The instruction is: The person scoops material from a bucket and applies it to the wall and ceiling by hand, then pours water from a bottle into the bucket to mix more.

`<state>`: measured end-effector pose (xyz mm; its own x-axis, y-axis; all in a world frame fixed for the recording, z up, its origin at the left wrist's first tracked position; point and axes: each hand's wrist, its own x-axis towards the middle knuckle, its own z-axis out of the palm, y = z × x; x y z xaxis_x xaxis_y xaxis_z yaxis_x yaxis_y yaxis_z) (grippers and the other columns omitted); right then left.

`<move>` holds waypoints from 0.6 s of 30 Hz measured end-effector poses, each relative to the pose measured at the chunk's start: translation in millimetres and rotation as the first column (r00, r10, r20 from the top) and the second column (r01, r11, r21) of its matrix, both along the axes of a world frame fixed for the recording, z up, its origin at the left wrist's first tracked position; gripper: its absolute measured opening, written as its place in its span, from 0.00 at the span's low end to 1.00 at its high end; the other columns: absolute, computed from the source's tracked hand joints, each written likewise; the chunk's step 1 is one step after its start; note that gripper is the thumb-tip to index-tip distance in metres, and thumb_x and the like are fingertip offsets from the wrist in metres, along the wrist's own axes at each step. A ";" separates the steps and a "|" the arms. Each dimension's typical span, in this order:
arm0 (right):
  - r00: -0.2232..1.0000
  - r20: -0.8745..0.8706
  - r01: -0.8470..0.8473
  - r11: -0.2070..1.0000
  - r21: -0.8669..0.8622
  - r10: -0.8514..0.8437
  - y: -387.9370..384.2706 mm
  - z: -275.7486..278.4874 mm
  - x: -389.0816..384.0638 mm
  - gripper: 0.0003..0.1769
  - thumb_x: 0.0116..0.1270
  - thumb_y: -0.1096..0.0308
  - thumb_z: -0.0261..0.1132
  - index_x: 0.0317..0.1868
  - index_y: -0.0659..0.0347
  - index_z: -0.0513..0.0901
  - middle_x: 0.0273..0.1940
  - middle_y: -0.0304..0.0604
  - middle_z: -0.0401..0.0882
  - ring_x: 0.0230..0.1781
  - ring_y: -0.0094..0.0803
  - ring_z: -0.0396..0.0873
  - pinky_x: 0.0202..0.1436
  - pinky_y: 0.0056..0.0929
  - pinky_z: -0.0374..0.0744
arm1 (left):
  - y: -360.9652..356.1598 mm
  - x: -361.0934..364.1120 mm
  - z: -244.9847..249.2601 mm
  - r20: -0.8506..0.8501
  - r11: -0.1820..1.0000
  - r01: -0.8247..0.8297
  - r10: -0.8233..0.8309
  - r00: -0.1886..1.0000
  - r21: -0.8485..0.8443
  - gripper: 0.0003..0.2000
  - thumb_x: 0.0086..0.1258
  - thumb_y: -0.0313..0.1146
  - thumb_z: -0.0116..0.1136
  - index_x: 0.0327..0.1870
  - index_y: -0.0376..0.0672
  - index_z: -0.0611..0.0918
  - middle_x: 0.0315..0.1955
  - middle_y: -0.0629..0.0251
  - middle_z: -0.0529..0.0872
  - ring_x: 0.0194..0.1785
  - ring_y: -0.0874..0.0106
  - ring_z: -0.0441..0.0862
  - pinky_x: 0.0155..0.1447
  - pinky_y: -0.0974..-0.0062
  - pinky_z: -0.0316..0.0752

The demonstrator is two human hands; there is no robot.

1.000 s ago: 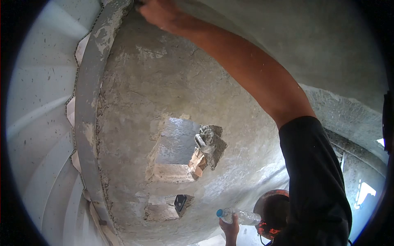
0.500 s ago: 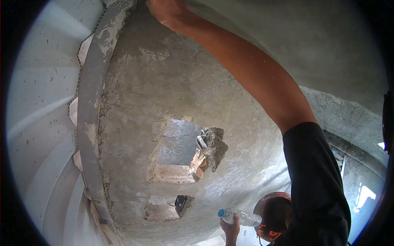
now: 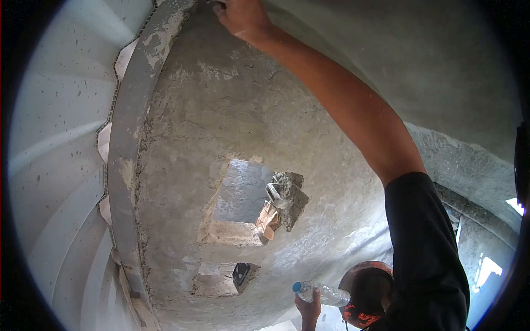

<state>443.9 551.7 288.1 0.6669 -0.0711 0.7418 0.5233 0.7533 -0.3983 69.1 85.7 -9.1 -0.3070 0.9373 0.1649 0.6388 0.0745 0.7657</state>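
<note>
My right arm, in a dark sleeve, stretches from the lower right to the top of the view. My right hand (image 3: 243,17) is near the grey plastered wall (image 3: 221,105), its fingers curled. A small part of something dark shows at the fingertips, mostly cut off by the top edge. My left hand is not in view. At the bottom, a smaller, more distant hand (image 3: 309,310), apparently another person's, is wrapped around a clear plastic bottle (image 3: 329,294) with a blue cap. Beside it is a round, dark, bucket-like thing (image 3: 371,292) with a reddish rim.
The view is turned sideways: corrugated sheets (image 3: 61,138) and a concrete beam (image 3: 122,160) run down the left. A square wall opening (image 3: 242,190) has a mortar-covered tool (image 3: 287,198) and broken brick (image 3: 267,222) at its edge. A black object (image 3: 241,273) sits in a smaller recess.
My right hand has shifted slightly right and down in the view, showing more of its fingers. The beam also appears a little further right. The bottle and the hand around it have barely moved.
</note>
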 end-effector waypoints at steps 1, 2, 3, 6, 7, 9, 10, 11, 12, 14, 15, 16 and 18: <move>1.000 0.003 -0.001 1.000 0.001 0.001 -0.5 3.1 1.9 0.09 0.60 0.75 0.58 0.38 0.71 0.82 0.35 0.63 0.79 0.31 0.50 0.80 0.36 0.41 0.78 | 0.5 0.2 0.5 0.015 1.000 -0.023 0.023 1.000 -0.004 0.15 0.59 0.36 0.64 0.42 0.38 0.76 0.33 0.66 0.81 0.36 0.75 0.78 0.42 0.76 0.72; 0.998 -0.044 -0.045 0.990 -0.132 0.039 -0.7 6.4 4.5 0.09 0.61 0.75 0.58 0.39 0.70 0.82 0.36 0.62 0.79 0.31 0.50 0.80 0.36 0.41 0.79 | 0.1 0.7 0.9 0.028 0.999 -0.046 0.046 0.999 -0.010 0.17 0.57 0.37 0.66 0.41 0.37 0.76 0.33 0.63 0.82 0.36 0.71 0.79 0.42 0.73 0.73; 0.993 -0.098 -0.094 0.960 -0.263 0.071 4.2 7.6 6.0 0.10 0.61 0.74 0.58 0.39 0.70 0.82 0.37 0.61 0.79 0.32 0.49 0.80 0.37 0.41 0.79 | 0.1 2.2 2.1 0.028 0.999 -0.047 0.047 0.998 -0.013 0.17 0.57 0.37 0.66 0.41 0.37 0.76 0.33 0.63 0.82 0.36 0.71 0.79 0.42 0.73 0.73; 0.993 -0.114 0.002 0.954 -0.298 -0.037 22.3 16.7 -3.2 0.10 0.62 0.72 0.58 0.39 0.68 0.83 0.38 0.59 0.80 0.31 0.49 0.81 0.37 0.41 0.80 | 3.1 9.9 7.5 -0.068 0.999 -0.047 0.047 0.997 0.007 0.16 0.56 0.37 0.66 0.40 0.37 0.77 0.31 0.63 0.82 0.35 0.72 0.79 0.41 0.73 0.73; 0.993 -0.113 0.002 0.954 -0.300 -0.038 29.9 17.9 -7.6 0.10 0.62 0.72 0.58 0.39 0.68 0.83 0.38 0.59 0.80 0.31 0.49 0.81 0.37 0.41 0.80 | 2.8 12.7 9.5 -0.041 0.998 -0.069 0.068 0.997 -0.008 0.16 0.56 0.37 0.67 0.39 0.37 0.77 0.31 0.63 0.82 0.34 0.71 0.79 0.41 0.73 0.73; 0.990 0.124 0.111 0.931 -0.347 -0.072 33.4 20.6 -14.9 0.11 0.63 0.71 0.57 0.37 0.71 0.82 0.40 0.57 0.79 0.34 0.48 0.80 0.38 0.40 0.80 | 3.0 10.8 9.3 -0.017 0.996 -0.092 0.092 0.996 -0.021 0.16 0.56 0.37 0.67 0.39 0.37 0.77 0.30 0.63 0.82 0.34 0.71 0.79 0.40 0.72 0.73; 0.990 0.123 0.109 0.931 -0.348 -0.070 29.1 17.2 -18.1 0.11 0.63 0.71 0.57 0.37 0.71 0.82 0.40 0.57 0.79 0.34 0.48 0.80 0.38 0.40 0.80 | 2.4 6.4 6.1 -0.022 0.997 -0.080 0.079 0.997 -0.021 0.16 0.56 0.37 0.67 0.39 0.37 0.77 0.31 0.63 0.82 0.34 0.71 0.79 0.40 0.72 0.73; 0.958 0.221 0.252 0.906 -0.339 -0.183 23.9 10.6 -23.7 0.10 0.63 0.71 0.57 0.43 0.63 0.81 0.47 0.47 0.75 0.46 0.43 0.76 0.47 0.39 0.79 | 1.2 4.6 3.6 -0.023 0.997 -0.068 0.067 0.997 -0.021 0.17 0.56 0.37 0.67 0.40 0.37 0.77 0.31 0.62 0.82 0.34 0.70 0.80 0.41 0.72 0.73; 0.902 0.317 0.392 0.865 -0.314 -0.294 18.5 6.3 -26.1 0.14 0.62 0.70 0.57 0.48 0.55 0.80 0.54 0.38 0.71 0.57 0.38 0.71 0.55 0.37 0.78 | 1.2 5.3 3.0 -0.021 0.998 -0.068 0.068 0.998 -0.019 0.17 0.56 0.37 0.67 0.40 0.37 0.77 0.31 0.62 0.82 0.34 0.70 0.80 0.41 0.72 0.73; 0.902 0.343 0.355 0.904 -0.240 -0.263 16.8 -2.0 -28.0 0.14 0.62 0.70 0.57 0.49 0.54 0.80 0.55 0.38 0.71 0.57 0.38 0.71 0.55 0.37 0.78 | 1.6 5.8 3.1 -0.013 0.997 -0.075 0.075 0.997 -0.022 0.17 0.56 0.36 0.67 0.41 0.37 0.76 0.32 0.62 0.82 0.35 0.69 0.80 0.41 0.72 0.73; 0.899 0.370 0.310 0.936 -0.167 -0.232 14.2 -5.7 -26.9 0.15 0.62 0.71 0.57 0.49 0.53 0.80 0.56 0.39 0.71 0.57 0.38 0.71 0.55 0.37 0.78 | 1.7 3.9 2.2 -0.016 0.997 -0.072 0.071 0.997 -0.022 0.17 0.56 0.36 0.67 0.41 0.37 0.76 0.32 0.62 0.82 0.35 0.69 0.80 0.41 0.72 0.73; 0.899 0.369 0.313 0.935 -0.167 -0.235 12.0 -10.1 -22.6 0.15 0.62 0.71 0.57 0.49 0.53 0.80 0.56 0.39 0.71 0.57 0.38 0.71 0.55 0.37 0.78 | 1.6 1.6 -0.3 -0.037 0.998 -0.053 0.052 0.998 -0.018 0.17 0.56 0.37 0.67 0.41 0.37 0.76 0.32 0.62 0.82 0.36 0.69 0.80 0.42 0.72 0.73; 0.898 0.389 0.313 0.920 -0.233 -0.207 8.8 -18.7 -12.3 0.19 0.60 0.72 0.58 0.52 0.50 0.78 0.56 0.38 0.71 0.58 0.39 0.70 0.56 0.38 0.77 | 1.0 0.0 -1.7 -0.061 0.999 -0.033 0.032 0.998 -0.018 0.18 0.56 0.37 0.67 0.42 0.37 0.76 0.33 0.62 0.82 0.36 0.69 0.80 0.42 0.72 0.73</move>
<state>431.5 560.5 269.4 0.3467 0.0424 0.9370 0.8293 0.4530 -0.3273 69.1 86.8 -10.7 -0.3269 0.9303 0.1666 0.6811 0.1097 0.7239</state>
